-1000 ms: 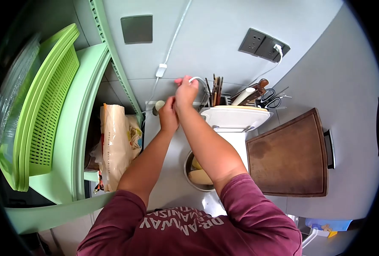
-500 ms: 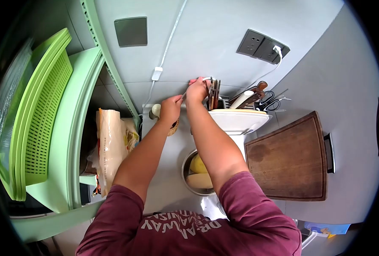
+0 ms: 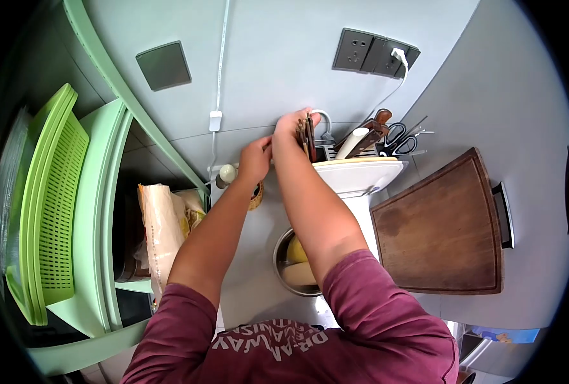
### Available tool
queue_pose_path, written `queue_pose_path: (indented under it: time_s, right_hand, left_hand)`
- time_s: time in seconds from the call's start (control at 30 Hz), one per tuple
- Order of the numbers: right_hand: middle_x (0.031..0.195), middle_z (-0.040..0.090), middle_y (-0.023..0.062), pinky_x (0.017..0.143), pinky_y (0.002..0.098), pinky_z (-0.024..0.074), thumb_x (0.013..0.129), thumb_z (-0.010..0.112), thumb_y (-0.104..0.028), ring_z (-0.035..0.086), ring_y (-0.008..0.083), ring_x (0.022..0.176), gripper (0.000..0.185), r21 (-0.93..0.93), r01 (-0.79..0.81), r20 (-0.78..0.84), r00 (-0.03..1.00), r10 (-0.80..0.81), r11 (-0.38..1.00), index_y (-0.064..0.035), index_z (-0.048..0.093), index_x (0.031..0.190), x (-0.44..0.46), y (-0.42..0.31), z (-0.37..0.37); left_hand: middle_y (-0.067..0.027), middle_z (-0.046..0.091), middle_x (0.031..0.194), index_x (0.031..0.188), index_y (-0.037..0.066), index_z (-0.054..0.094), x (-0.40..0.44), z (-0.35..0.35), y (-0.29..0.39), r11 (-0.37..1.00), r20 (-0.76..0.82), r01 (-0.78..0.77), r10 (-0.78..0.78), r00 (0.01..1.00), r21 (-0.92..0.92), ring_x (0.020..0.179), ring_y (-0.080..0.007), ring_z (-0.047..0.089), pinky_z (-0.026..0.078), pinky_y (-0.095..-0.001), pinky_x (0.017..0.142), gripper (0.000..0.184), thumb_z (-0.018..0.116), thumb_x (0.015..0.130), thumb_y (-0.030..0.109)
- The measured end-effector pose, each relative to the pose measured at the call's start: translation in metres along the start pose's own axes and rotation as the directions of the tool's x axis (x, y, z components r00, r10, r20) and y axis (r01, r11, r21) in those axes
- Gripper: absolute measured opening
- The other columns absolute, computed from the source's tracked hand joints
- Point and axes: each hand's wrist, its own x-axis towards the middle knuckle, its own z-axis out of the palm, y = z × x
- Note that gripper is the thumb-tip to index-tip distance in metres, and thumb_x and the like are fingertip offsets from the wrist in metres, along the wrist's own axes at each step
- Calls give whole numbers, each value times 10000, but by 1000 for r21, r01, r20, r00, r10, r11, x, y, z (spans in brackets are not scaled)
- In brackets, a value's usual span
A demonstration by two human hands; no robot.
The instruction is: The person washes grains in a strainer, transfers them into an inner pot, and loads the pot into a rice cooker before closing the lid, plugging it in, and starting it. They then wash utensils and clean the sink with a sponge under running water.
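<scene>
More of the white cable (image 3: 323,115) shows to the right of the chopsticks (image 3: 310,144) than half a second ago, and the view has swung, putting the sockets (image 3: 375,53) farther left.

Head view: I see the right hand (image 3: 290,125) at the far wall, just left of the chopsticks, fingers bent where the cable meets them. Its fingertips are partly hidden, so I can't tell whether they grip it. The cable arches right and down toward the rack (image 3: 330,152). The left hand (image 3: 256,160) is just beside the right wrist; whether it pinches anything, I can't tell.

Chopsticks stand between the right hand and the cable's arch; a sideways tug could snag them and, I judge, tip them out. Farther right, knives (image 3: 375,132) and scissors (image 3: 400,142) stick up, so a slack loop could catch there. Nearer, my worry is the pot (image 3: 277,261): the right forearm crosses close above it, and a dropped elbow could knock it.
</scene>
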Motion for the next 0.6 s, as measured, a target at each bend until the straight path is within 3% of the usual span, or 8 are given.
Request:
queue_pose_path:
  time_s: [0.2,0.23,0.33,0.43,0.47,0.5,0.6]
  right_hand:
    - [910,530,114,828,404,393,1005,341,-326,488,239,835,305,221,114,45,991,-127,969,-41,446,1029,10,7,3]
    - [914,529,95,812,384,400,1002,356,-327,490,223,830,301,264,58,41,997,-72,963,-43,456,1014,14,6,5]
    - [774,435,60,705,335,376,1016,351,-317,390,172,703,291,242,43,44,998,-55,969,-49,417,927,4,-7,-6]
    - [765,426,58,707,338,377,1013,342,-331,384,175,697,314,297,39,-29,999,-32,954,-44,415,909,-1,-3,-1]
    - [761,424,59,705,338,377,1011,344,-328,384,174,696,312,304,50,-21,999,-46,951,-43,416,905,-4,0,-3]
    - [757,423,59,703,337,377,1010,346,-324,384,173,695,311,311,64,-15,998,-62,948,-42,417,901,-7,3,-6]
    - [751,429,64,682,333,376,1005,354,-303,391,172,694,298,296,151,15,987,-163,943,-32,420,896,-7,6,-12]
  left_hand:
    - [-182,682,917,1090,35,658,11,7,-3,999,1,48,-48,999,-24,789,-254,665,504,-322,713,223,550,911,113]
    - [-186,677,934,1088,31,656,11,8,-4,999,0,40,-40,999,-26,804,-251,661,503,-319,717,222,550,910,109]
    - [-169,660,984,1074,-2,634,0,12,4,994,-246,-111,108,963,3,865,-235,640,498,-314,753,216,532,914,103]
    - [-115,630,1071,1085,16,618,-26,19,10,995,-15,-16,14,1000,-98,886,-205,614,492,-310,782,214,496,930,98]
    - [-97,623,1085,1113,35,609,-29,24,8,912,64,150,-136,989,-382,886,-191,605,489,-308,782,225,488,935,99]
    - [-79,616,1099,1141,54,599,-31,31,5,724,182,311,-254,950,-616,886,-178,597,486,-307,782,238,479,941,101]
    - [-47,583,1144,1223,84,551,-25,48,-9,366,418,489,-260,871,-791,909,-146,561,474,-296,790,283,472,952,107]
